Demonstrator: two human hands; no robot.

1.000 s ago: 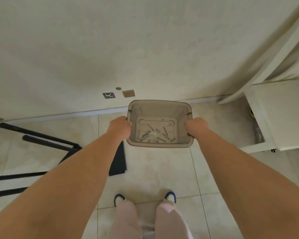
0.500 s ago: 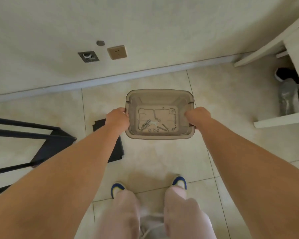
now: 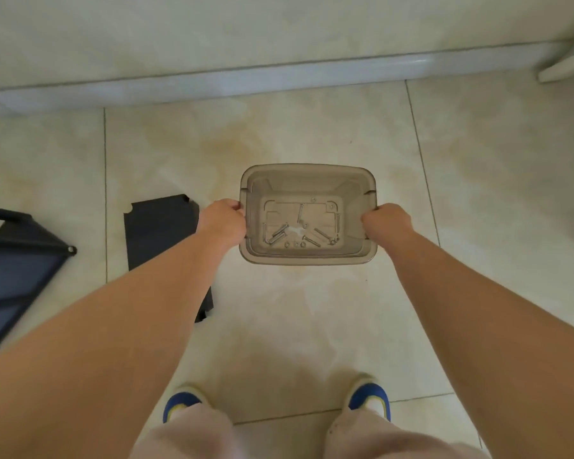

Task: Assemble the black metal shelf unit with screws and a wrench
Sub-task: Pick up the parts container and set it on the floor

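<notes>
Head view looks straight down at a translucent grey-brown plastic bin [image 3: 308,256], rectangular with rounded corners and a thick rolled rim, held above the floor [image 3: 312,134] between both hands. Left hand [image 3: 224,221] has its fingers curled round the bin's left rim; right hand [image 3: 386,220] grips the right rim in a fist. On the bin's moulded, ribbed bottom lie loose shiny metal screws [image 3: 312,240] and a few small round pieces, scattered at odd angles; whether a wrench is among them is too small to tell. Left of the bin, a flat matte black metal panel [image 3: 161,226] with notched corners lies on the floor, partly hidden by the left forearm. Further left, at the picture's edge, stands part of the black shelf frame [image 3: 17,260], with round tubes and dark panels. Glossy cream tiles with thin grout lines cover the floor, meeting a pale skirting board [image 3: 279,77]. Blue-toed shoes [image 3: 368,395] and pale trousers show below
</notes>
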